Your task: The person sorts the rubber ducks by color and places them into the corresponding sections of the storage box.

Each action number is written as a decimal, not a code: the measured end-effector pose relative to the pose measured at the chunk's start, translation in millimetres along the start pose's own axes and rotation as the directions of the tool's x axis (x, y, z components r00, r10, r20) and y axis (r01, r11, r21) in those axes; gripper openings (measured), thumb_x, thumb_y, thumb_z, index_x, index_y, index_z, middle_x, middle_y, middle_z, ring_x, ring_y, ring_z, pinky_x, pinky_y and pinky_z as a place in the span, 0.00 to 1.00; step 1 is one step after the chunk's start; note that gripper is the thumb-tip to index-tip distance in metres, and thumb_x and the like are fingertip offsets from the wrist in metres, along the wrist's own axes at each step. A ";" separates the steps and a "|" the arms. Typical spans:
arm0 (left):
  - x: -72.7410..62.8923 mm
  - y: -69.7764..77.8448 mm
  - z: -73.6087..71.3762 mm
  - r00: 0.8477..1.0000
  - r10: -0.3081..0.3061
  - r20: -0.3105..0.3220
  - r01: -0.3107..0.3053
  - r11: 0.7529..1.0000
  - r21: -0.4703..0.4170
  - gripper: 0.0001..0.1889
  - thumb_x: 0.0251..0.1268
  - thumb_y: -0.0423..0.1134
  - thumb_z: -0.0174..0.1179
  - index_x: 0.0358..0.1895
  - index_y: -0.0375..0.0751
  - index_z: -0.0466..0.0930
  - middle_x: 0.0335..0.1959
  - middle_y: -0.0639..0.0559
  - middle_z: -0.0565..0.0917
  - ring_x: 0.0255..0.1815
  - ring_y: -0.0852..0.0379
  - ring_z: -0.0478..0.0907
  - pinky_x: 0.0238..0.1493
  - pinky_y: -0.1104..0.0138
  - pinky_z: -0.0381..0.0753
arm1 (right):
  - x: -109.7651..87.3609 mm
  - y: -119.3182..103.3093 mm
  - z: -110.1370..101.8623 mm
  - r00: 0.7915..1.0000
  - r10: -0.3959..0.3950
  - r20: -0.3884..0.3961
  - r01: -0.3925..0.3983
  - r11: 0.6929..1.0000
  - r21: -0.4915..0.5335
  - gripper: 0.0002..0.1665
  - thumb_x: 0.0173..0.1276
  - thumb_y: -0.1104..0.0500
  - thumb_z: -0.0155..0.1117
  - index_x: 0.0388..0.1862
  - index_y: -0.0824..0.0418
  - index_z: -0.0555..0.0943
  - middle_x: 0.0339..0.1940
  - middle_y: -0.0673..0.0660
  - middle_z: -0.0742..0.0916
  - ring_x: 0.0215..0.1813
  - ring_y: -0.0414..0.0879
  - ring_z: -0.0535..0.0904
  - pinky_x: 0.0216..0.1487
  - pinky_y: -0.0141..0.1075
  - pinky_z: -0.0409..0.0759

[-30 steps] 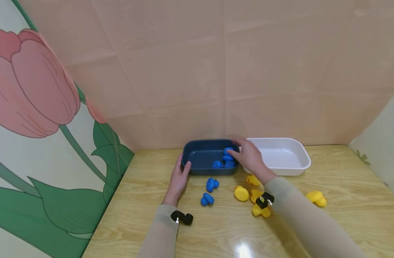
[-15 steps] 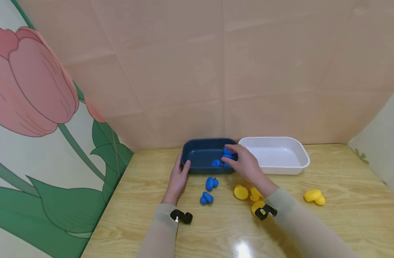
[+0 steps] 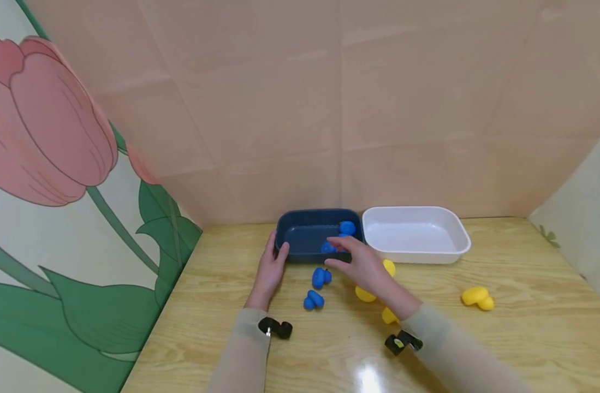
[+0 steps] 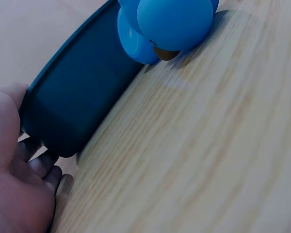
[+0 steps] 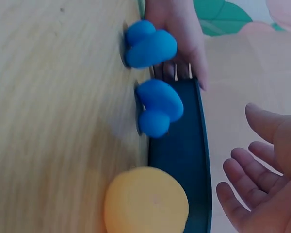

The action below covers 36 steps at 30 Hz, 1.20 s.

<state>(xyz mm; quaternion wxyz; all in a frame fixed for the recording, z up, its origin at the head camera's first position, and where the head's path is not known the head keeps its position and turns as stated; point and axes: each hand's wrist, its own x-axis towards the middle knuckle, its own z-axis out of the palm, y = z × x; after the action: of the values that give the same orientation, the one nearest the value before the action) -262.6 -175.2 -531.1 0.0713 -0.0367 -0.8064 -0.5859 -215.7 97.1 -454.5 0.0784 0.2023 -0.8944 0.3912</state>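
Note:
My left hand point(image 3: 270, 273) holds the left end of a dark blue tray point(image 3: 304, 257), thumb at the rim and fingers along the outer wall. Several blue rubber ducks point(image 3: 348, 227) lie at the tray's right end, partly hidden by my right hand point(image 3: 364, 267). That hand hovers over the tray's front right edge, fingers spread and holding nothing, as the right wrist view also shows. On the table before the tray are two more blue ducks, a nearer one point(image 3: 314, 300) and a farther one point(image 3: 318, 278). Below my right hand sit yellow ducks point(image 3: 364, 295), partly covered.
A white tray point(image 3: 417, 257) stands right beside the dark blue one, with no ducks visible in it. Farther right on the wooden table point(image 3: 526, 262) lies a lone yellow duck point(image 3: 476, 296). A pinkish cloth point(image 3: 300, 109) hangs behind both trays.
My right hand has drawn back toward me and slightly left, from the blue ducks in the tray to its front edge. My left hand stays on the tray.

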 end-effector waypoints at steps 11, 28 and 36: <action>0.7 0.1 0.7 1.000 -0.002 -0.003 0.002 1.000 0.004 0.37 0.92 0.52 0.54 0.92 0.47 0.53 0.91 0.47 0.56 0.91 0.44 0.51 0.88 0.46 0.53 | -11.8 -5.5 18.0 0.995 0.044 0.091 -0.048 0.998 0.044 0.32 0.75 0.53 0.79 0.74 0.59 0.83 0.70 0.55 0.88 0.69 0.55 0.85 0.73 0.56 0.79; -1.0 0.8 1.1 1.000 -0.022 -0.007 0.022 1.000 0.008 0.38 0.91 0.56 0.53 0.92 0.48 0.52 0.91 0.48 0.56 0.90 0.45 0.51 0.88 0.48 0.53 | -16.2 6.1 31.8 0.978 0.081 0.193 -0.085 0.996 0.010 0.35 0.76 0.50 0.79 0.79 0.56 0.81 0.73 0.55 0.86 0.73 0.56 0.82 0.75 0.58 0.77; -0.5 1.0 0.4 1.000 -0.014 0.001 0.014 1.000 0.005 0.42 0.88 0.64 0.52 0.92 0.48 0.51 0.91 0.48 0.56 0.90 0.46 0.51 0.88 0.49 0.54 | -9.9 7.4 30.3 0.970 0.065 0.232 -0.057 0.998 -0.038 0.36 0.76 0.52 0.79 0.78 0.59 0.81 0.75 0.58 0.85 0.76 0.58 0.79 0.76 0.58 0.76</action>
<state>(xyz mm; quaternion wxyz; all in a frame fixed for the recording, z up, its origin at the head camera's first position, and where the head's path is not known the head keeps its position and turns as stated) -262.0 -174.5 -530.3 0.0670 -0.0311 -0.8080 -0.5845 -209.4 82.4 -483.1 -0.0362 0.2181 -0.9092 0.3529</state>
